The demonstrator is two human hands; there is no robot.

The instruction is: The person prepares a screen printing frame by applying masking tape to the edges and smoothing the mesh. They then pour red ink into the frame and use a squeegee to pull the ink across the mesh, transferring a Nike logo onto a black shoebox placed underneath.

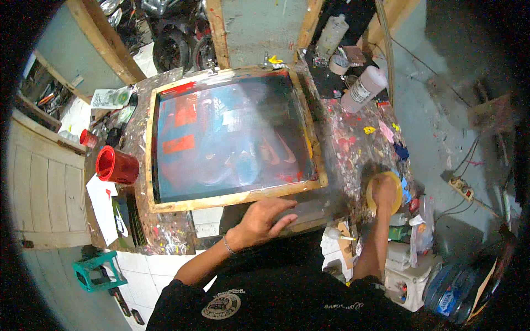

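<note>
Paint-spattered desk [353, 149]: right hand [385, 189] is over the tape [398, 193], near right corner, grip unclear; left hand [260, 222], fingers loosely parted, hangs by the screen [237, 138]'s near edge, tape well rightward.

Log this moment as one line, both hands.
left hand: open, near framed screen | right hand: at yellow ring, grip unclear | red cup: left of screen

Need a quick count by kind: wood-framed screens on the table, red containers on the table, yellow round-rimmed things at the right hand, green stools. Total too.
Wood-framed screen: 1
Red containers: 2 (larger one, smaller one)
Yellow round-rimmed thing at the right hand: 1
Green stool: 1
Total: 5
</note>
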